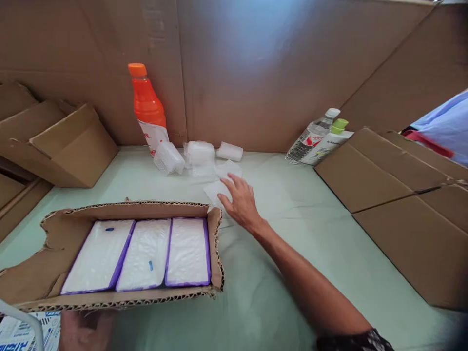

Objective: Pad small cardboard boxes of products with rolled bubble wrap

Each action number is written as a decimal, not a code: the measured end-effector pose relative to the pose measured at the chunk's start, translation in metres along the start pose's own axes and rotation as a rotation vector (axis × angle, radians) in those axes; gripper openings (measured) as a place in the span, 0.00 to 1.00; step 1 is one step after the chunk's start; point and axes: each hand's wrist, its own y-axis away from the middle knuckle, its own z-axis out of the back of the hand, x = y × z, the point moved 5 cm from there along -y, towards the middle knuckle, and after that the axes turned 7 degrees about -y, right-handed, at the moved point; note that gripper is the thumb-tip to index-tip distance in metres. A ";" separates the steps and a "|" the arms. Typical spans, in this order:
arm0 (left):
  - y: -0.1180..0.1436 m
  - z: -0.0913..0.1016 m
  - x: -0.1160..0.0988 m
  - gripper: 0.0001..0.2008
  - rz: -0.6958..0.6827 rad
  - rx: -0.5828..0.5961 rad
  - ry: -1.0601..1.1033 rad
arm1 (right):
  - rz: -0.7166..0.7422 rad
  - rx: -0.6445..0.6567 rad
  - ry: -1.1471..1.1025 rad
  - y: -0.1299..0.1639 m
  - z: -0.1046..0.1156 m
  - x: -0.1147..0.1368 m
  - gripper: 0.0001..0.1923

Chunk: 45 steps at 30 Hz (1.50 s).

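My right hand [239, 200] reaches across the pale green table, fingers spread, resting on a flat clear plastic bag [218, 189]. Behind it lie several small white wrapped packs [199, 155] and another folded pack [229, 151]. A low cardboard tray [127, 211] sits at the near left, holding three white packets with purple edges [146, 253] side by side. My left hand [86, 329] is blurred at the bottom edge, just below the tray's front wall; whether it grips anything is unclear.
An orange bottle [148, 109] stands at the back by the cardboard wall. A clear water bottle [311, 135] and a white bottle with green cap [329, 141] lie at the back right. Folded cardboard boxes sit left [62, 146] and right [395, 185]. Printed paper [22, 334] shows bottom left.
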 end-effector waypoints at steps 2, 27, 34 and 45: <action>0.002 -0.010 -0.013 0.36 -0.015 0.033 0.079 | -0.130 -0.075 0.014 -0.032 0.006 -0.027 0.20; -0.009 -0.064 -0.061 0.33 -0.331 0.143 0.316 | 0.167 -0.152 -0.094 0.091 0.080 0.029 0.24; -0.025 -0.088 -0.097 0.35 -0.393 0.117 0.406 | -0.110 0.052 -0.335 0.070 0.014 0.032 0.26; -0.068 -0.141 -0.127 0.41 -0.353 0.313 0.444 | -0.024 -0.093 -0.179 0.012 0.022 -0.014 0.27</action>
